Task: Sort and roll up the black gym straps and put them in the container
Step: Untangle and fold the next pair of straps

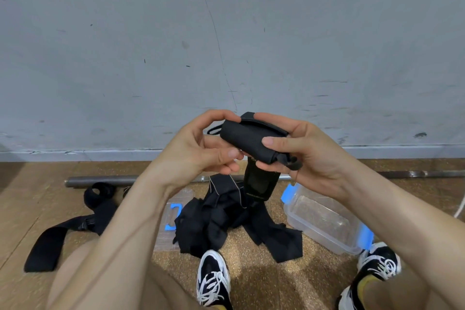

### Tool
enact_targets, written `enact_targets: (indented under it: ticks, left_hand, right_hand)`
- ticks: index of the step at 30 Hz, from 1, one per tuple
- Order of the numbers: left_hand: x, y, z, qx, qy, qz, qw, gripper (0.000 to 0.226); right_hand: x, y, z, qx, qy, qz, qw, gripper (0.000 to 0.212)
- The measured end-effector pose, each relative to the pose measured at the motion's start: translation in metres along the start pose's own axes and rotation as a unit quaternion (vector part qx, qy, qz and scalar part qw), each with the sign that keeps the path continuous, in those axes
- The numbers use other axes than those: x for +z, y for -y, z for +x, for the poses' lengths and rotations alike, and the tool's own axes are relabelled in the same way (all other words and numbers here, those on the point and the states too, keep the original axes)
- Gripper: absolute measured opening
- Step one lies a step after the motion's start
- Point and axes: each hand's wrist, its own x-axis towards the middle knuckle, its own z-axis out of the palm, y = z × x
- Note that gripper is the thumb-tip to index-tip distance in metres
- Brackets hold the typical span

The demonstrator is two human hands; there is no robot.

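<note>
- Scuffed grey wall [226,33] and speckled cork-brown floor [251,274] form the work area.
- Partly rolled black fabric strap [247,137]: held in the air between both hands. Its unrolled tail [259,184] hangs down.
- Left hand [198,151]: thumb and fingers curl round the roll's left end, probably to steady the core.
- Right hand [302,151]: thumb presses the roll's face and fingers wrap behind it, probably to keep the turns tight.
- Heap of loose black straps [226,221]: lies directly below, within reach.
- Clear plastic container with blue clips [314,231]: stands open just right of the heap. The way down to it looks unobstructed.
- Clear lid [164,236]: lies left of the heap, partly covered by it.
- Steel bar [100,181]: lies along the wall base, bounding the far edge.
- Wide black webbing strap [50,241]: lies well apart at the left.
</note>
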Motion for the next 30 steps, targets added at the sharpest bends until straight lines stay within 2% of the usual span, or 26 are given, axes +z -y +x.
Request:
enact_targets:
  ticks: [5, 8, 10, 13, 16, 18, 20, 23, 26, 30]
  left_hand:
    - [0.008, 0.014, 0.008, 0.056, -0.049, -0.053, 0.996, 0.034]
    - [0.009, 0.018, 0.013, 0.067, -0.082, -0.041, 0.994, 0.027]
    - [0.013, 0.018, 0.014, 0.055, -0.110, -0.043, 0.991, 0.033]
    - [0.018, 0.019, 0.016, 0.030, -0.140, -0.029, 0.989, 0.035]
    - [0.022, 0.018, 0.017, 0.004, -0.137, -0.022, 0.990, 0.032]
    - [0.021, 0.017, 0.017, -0.012, -0.125, -0.025, 0.992, 0.025]
    - [0.019, 0.017, 0.017, -0.022, -0.114, -0.023, 0.993, 0.023]
    - [0.017, 0.018, 0.016, -0.029, -0.112, -0.047, 0.992, 0.023]
    - [0.021, 0.022, 0.013, -0.031, -0.105, -0.102, 0.989, 0.025]
    - [0.023, 0.023, 0.014, -0.008, -0.093, -0.092, 0.991, 0.016]
  right_hand:
    - [0.001, 0.005, -0.002, -0.001, 0.006, 0.002, 1.000, 0.052]
    - [0.002, 0.004, 0.001, -0.006, 0.006, -0.001, 1.000, 0.038]
    - [0.005, 0.001, 0.002, -0.009, -0.014, -0.056, 0.998, 0.028]
    - [0.011, -0.002, 0.001, -0.026, -0.048, -0.168, 0.984, 0.031]
    - [0.011, -0.003, 0.001, -0.039, -0.076, -0.198, 0.976, 0.039]
    - [0.009, -0.004, 0.000, -0.047, -0.056, -0.218, 0.973, 0.048]
    - [0.008, -0.007, -0.001, -0.073, -0.015, -0.255, 0.964, 0.039]
    - [0.008, -0.007, -0.003, -0.111, 0.002, -0.317, 0.942, 0.015]
    - [0.006, -0.008, -0.001, -0.126, -0.017, -0.340, 0.932, 0.022]
    - [0.006, -0.010, 0.000, -0.152, -0.046, -0.329, 0.931, 0.021]
